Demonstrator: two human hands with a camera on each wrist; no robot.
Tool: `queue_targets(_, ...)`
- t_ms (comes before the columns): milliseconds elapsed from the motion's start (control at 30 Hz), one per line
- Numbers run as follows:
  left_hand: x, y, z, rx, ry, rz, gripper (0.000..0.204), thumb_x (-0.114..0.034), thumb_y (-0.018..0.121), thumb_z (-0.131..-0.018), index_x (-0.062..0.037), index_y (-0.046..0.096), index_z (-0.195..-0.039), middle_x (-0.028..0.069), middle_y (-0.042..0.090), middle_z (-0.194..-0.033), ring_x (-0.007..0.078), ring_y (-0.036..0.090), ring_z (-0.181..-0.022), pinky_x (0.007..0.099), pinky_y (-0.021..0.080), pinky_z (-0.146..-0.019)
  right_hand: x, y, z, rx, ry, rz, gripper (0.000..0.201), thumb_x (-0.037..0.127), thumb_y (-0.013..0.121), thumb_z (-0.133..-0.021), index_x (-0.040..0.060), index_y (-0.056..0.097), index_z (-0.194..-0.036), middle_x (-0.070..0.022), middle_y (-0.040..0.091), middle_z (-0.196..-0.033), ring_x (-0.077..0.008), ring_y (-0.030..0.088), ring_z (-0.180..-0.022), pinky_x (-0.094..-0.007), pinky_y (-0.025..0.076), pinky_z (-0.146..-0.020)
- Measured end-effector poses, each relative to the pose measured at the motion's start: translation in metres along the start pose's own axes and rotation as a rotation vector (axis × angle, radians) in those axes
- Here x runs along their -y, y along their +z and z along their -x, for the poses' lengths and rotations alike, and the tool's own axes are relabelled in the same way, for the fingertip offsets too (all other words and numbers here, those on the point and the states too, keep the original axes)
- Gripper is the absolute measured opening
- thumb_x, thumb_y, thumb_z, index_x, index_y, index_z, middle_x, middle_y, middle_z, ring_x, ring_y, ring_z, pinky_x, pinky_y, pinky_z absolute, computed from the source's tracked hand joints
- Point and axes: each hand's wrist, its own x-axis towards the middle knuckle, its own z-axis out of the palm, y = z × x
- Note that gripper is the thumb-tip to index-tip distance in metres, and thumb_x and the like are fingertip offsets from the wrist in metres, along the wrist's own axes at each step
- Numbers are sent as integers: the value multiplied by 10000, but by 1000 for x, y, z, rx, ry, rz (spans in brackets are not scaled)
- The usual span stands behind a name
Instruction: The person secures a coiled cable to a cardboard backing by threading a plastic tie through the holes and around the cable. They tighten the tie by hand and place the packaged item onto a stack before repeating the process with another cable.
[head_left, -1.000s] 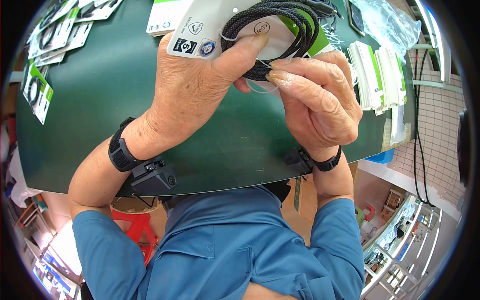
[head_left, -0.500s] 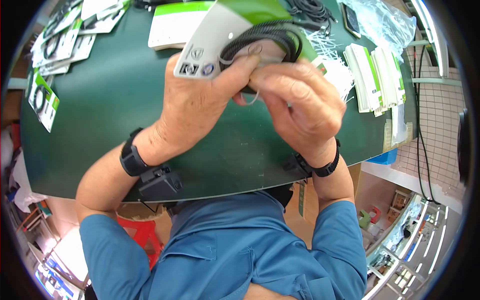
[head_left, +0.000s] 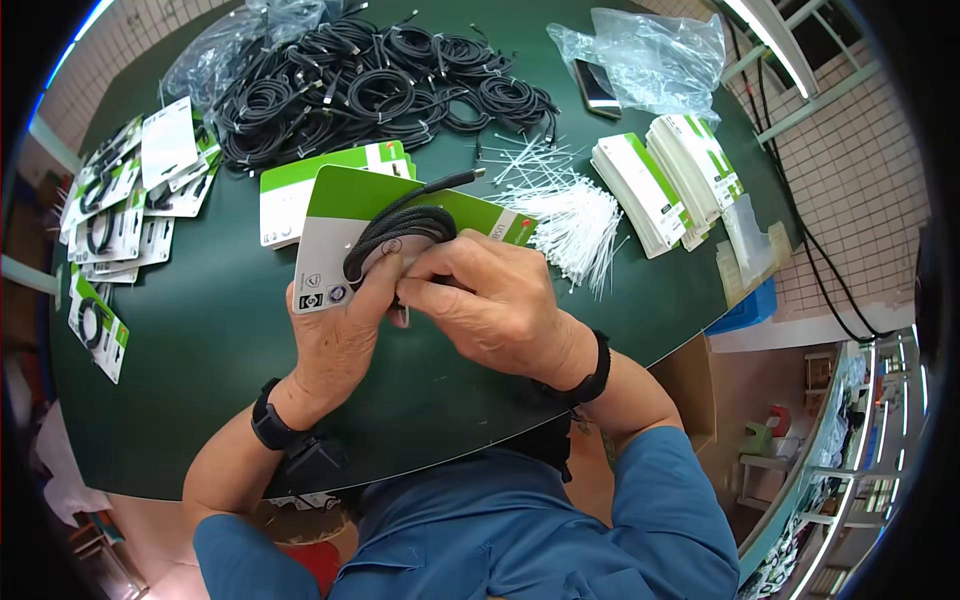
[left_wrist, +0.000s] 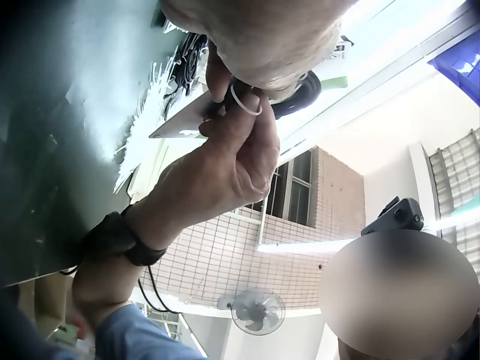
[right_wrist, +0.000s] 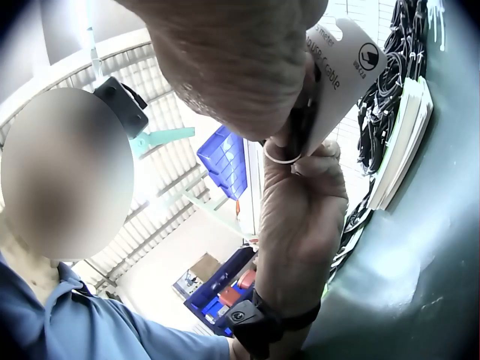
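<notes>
In the head view, my left hand (head_left: 335,345) grips a white and green packaging card (head_left: 322,225) by its lower part, thumb pressed over the coiled black braided cable (head_left: 405,228) on its face. One plug of the cable sticks out past the coil toward the upper right. My right hand (head_left: 490,300) meets the left thumb at the coil's lower edge, thumb and forefinger pinching a thin white cable tie. In the left wrist view the tie's loop (left_wrist: 238,103) curves beside the fingers; the right wrist view shows the tie (right_wrist: 283,161) below the card.
A heap of coiled black cables (head_left: 380,90) lies at the back. Loose white ties (head_left: 580,225) spread right of the card. Card stacks (head_left: 640,195), a phone (head_left: 597,88) and a clear bag (head_left: 650,50) lie right. Carded cables (head_left: 140,195) pile up at left.
The head view has tilted up, bringing the cable heap into sight. Both hands and the card appear lower and further left, and the right hand has come closer to the left thumb.
</notes>
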Motion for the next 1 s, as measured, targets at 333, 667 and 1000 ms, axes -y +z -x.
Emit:
queue_targets(333,3,-1,-6,-100,-226,356,198,-15,693,-945,34,641,-1130,105,704,-1000,142,661,-670,276,519,-485,-36,-23,-2,-468,1,-94,216,-108,732,-796,24,725,-967,-107,721,-912,-225,679,-728,-290,547,-632)
queue_targets(667,-7,4,3,-13,-272,351,222,12,686,-930,38,613,-1138,108,691,-985,149,649,-660,279,521,-454,-28,-15,35,-128,739,-1287,253,197,692,-988,-27,717,-1101,-13,694,-855,-101,668,-749,-228,550,-666)
queue_targets(1000,-7,9,7,-14,-282,340,207,15,709,-903,41,630,-1093,100,707,-924,144,646,-625,279,516,-446,-59,7,81,78,823,-1144,421,199,732,-925,10,617,-1283,-106,634,-1167,-188,607,-1082,-311,518,-915)
